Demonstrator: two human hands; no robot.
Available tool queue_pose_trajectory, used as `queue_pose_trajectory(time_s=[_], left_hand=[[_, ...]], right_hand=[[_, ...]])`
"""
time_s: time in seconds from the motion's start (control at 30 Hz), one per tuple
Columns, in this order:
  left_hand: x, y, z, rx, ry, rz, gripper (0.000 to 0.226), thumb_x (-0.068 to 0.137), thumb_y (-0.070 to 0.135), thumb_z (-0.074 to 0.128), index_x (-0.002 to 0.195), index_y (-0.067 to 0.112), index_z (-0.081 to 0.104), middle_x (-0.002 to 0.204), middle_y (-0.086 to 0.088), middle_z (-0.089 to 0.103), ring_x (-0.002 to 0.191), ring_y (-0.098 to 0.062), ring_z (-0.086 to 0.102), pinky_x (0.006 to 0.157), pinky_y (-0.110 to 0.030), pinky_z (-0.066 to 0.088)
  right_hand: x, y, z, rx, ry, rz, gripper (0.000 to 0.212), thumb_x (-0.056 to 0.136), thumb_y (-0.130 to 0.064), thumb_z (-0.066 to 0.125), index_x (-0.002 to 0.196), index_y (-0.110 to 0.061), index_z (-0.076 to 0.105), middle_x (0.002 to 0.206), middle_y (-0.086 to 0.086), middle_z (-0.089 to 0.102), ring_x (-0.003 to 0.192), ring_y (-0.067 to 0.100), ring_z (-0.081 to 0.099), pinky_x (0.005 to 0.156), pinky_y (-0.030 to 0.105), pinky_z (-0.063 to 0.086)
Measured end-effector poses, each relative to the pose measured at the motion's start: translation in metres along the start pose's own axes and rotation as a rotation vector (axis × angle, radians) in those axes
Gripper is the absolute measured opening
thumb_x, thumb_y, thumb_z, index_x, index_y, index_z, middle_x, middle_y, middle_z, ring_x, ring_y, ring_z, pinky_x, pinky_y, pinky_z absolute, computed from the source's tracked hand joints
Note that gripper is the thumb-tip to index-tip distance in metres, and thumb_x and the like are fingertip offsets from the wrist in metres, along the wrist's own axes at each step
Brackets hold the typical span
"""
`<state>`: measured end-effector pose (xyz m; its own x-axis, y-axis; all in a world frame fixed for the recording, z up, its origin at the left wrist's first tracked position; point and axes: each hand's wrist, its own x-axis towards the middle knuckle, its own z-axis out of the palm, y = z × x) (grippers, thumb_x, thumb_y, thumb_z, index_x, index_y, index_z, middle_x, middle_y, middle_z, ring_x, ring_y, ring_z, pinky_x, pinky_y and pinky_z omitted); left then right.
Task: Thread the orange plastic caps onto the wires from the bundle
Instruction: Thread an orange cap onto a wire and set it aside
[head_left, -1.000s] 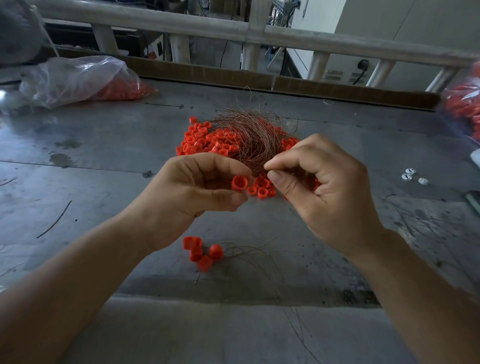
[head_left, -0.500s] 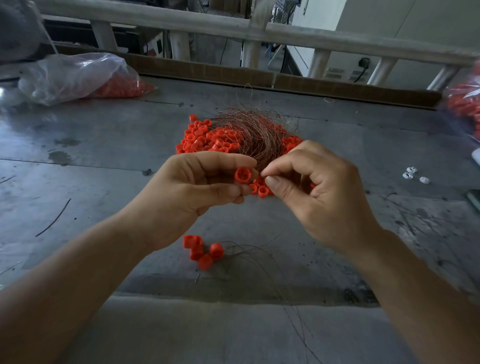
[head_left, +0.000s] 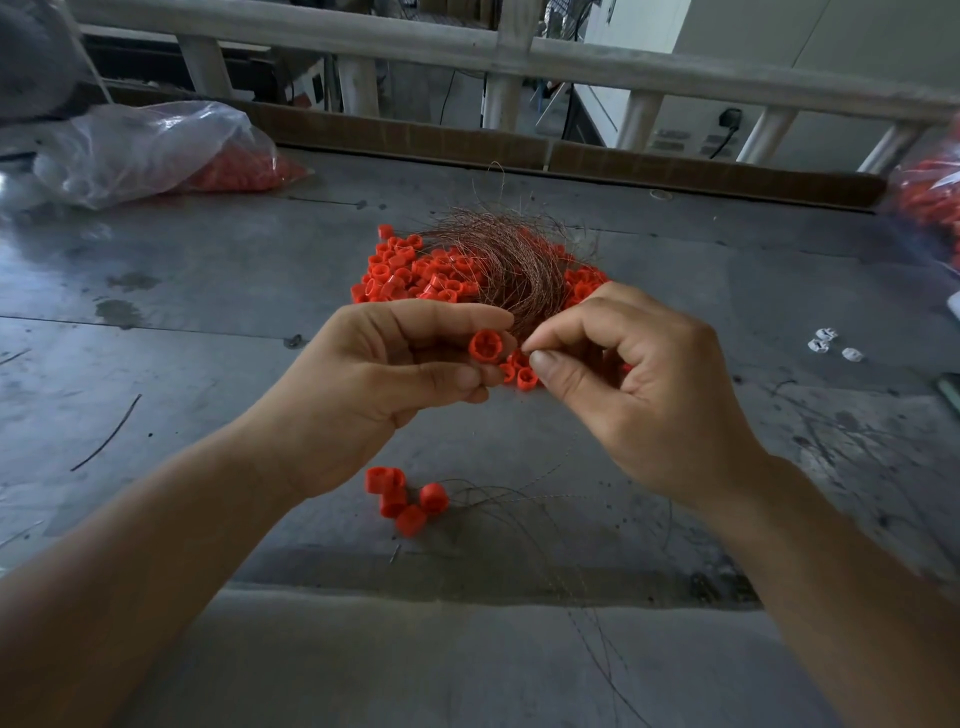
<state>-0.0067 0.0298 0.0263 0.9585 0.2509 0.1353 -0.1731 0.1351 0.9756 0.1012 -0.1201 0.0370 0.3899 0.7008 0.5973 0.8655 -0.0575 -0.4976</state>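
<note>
One orange cap (head_left: 486, 346) in left hand (head_left: 363, 395) grip, beside wire (head_left: 521, 332) in right hand (head_left: 644, 400).

We are seeing one cap (head_left: 487, 346) shining bright orange, and the heap of caps (head_left: 410, 275) behind it glowing the same orange. The wire bundle (head_left: 514, 260) is showing coppery, reddish-brown strands. The worktop (head_left: 208, 270) is looking dull grey, mottled with darker stains and fine scratches. A clear plastic bag (head_left: 140, 150) is letting orange show through at one end. Small white pieces (head_left: 831, 345) are standing out pale, and the railing (head_left: 675, 67) is looking whitish-grey above a brown strip (head_left: 415, 137).
</note>
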Motion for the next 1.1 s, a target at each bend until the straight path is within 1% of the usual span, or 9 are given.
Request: queue_pose_trajectory(time_s=[0.13, 0.3, 0.4, 0.53, 0.7, 1.1], left_hand=[[-0.0005, 0.0000, 0.0005, -0.010, -0.009, 0.006, 0.038, 0.063, -0.003, 0.058, 0.089, 0.019, 0.075, 0.081, -0.002, 0.073, 0.072, -0.009, 0.068, 0.065, -0.016, 0.052], [0.0001, -0.0003, -0.0007, -0.030, -0.002, -0.003, 0.034, 0.062, 0.003, 0.063, 0.092, 0.017, 0.074, 0.085, -0.003, 0.073, 0.075, -0.010, 0.068, 0.065, -0.017, 0.052], [0.0009, -0.0009, -0.0021, -0.034, 0.000, -0.011, 0.034, 0.066, -0.001, 0.065, 0.094, 0.016, 0.072, 0.088, -0.004, 0.073, 0.077, -0.012, 0.069, 0.066, -0.017, 0.053], [0.0009, -0.0015, -0.0016, -0.047, -0.008, -0.013, 0.036, 0.066, 0.000, 0.057, 0.094, 0.017, 0.073, 0.087, -0.002, 0.073, 0.077, -0.011, 0.069, 0.066, -0.017, 0.053], [0.0006, -0.0022, -0.0022, -0.042, -0.017, -0.010, 0.035, 0.069, 0.001, 0.055, 0.092, 0.019, 0.074, 0.088, -0.003, 0.073, 0.078, -0.011, 0.069, 0.067, -0.017, 0.053], [0.0013, -0.0038, -0.0040, -0.072, -0.040, -0.006, 0.034, 0.072, 0.002, 0.053, 0.094, 0.017, 0.074, 0.090, -0.005, 0.073, 0.079, -0.012, 0.069, 0.069, -0.018, 0.053]], right_hand=[[-0.0002, 0.0007, 0.0005, -0.005, -0.017, 0.018, 0.006, 0.078, -0.011, 0.063, 0.078, -0.009, 0.069, 0.070, -0.013, 0.051, 0.063, 0.000, 0.048, 0.060, 0.008, 0.037], [-0.0001, 0.0006, 0.0002, -0.002, -0.025, 0.031, 0.007, 0.078, -0.011, 0.063, 0.078, -0.009, 0.069, 0.068, -0.007, 0.054, 0.062, 0.004, 0.051, 0.058, 0.011, 0.039], [0.0001, 0.0002, -0.0008, -0.005, -0.027, 0.039, 0.007, 0.077, -0.011, 0.063, 0.077, -0.010, 0.069, 0.068, -0.006, 0.055, 0.061, 0.004, 0.051, 0.058, 0.011, 0.039], [-0.0001, -0.0002, -0.0006, 0.002, -0.034, 0.046, 0.006, 0.076, -0.010, 0.063, 0.075, -0.009, 0.069, 0.067, -0.003, 0.056, 0.059, 0.005, 0.050, 0.056, 0.011, 0.038], [-0.0002, -0.0001, -0.0012, 0.001, -0.041, 0.065, 0.007, 0.076, -0.012, 0.062, 0.075, -0.010, 0.069, 0.066, -0.001, 0.058, 0.060, 0.007, 0.051, 0.056, 0.015, 0.040], [0.0002, -0.0007, -0.0017, 0.006, -0.036, 0.077, 0.007, 0.076, -0.011, 0.062, 0.074, -0.010, 0.069, 0.067, -0.002, 0.058, 0.061, 0.008, 0.052, 0.057, 0.013, 0.040]])
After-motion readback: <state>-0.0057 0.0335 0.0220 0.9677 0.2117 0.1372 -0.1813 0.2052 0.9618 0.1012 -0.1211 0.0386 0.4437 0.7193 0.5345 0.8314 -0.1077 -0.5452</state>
